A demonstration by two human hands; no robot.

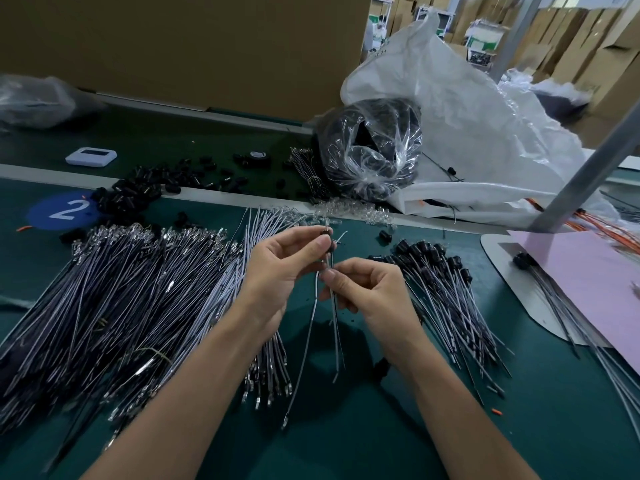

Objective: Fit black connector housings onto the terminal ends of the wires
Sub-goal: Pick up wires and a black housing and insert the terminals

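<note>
1. The left hand (277,268) is up over the green table (346,438). Its thumb and fingers pinch a small black housing (328,242) at their tips.
2. The right hand (370,292) is just below it and a little to the side. Its thumb and first finger pinch the grey wires (334,323) right under the black housing. The other fingers are curled in.
3. The grey wires hang down from the two hands toward the table. Little metal tips show on their low ends.
4. A big pile of bare wires (121,289) lies on the left (so many that they cover most of that side). Shiny metal ends show along the far edge of the pile.
5. A smaller pile of done wires (446,289) lies on the right. Each one has a black cap on its far end.
6. A heap of loose housings (145,192) lies at the back left. It is next to a blue circle (62,211) with a white 2 on it.
7. Behind the heap are a small white box (90,156) and a roll of black tape (258,155).
8. A clear bag (370,154) full of dark parts sits at the back. It touches a big white sack (467,116).
9. A pink sheet (588,271) lies at the far right, and some more thin wires lie across it
</note>
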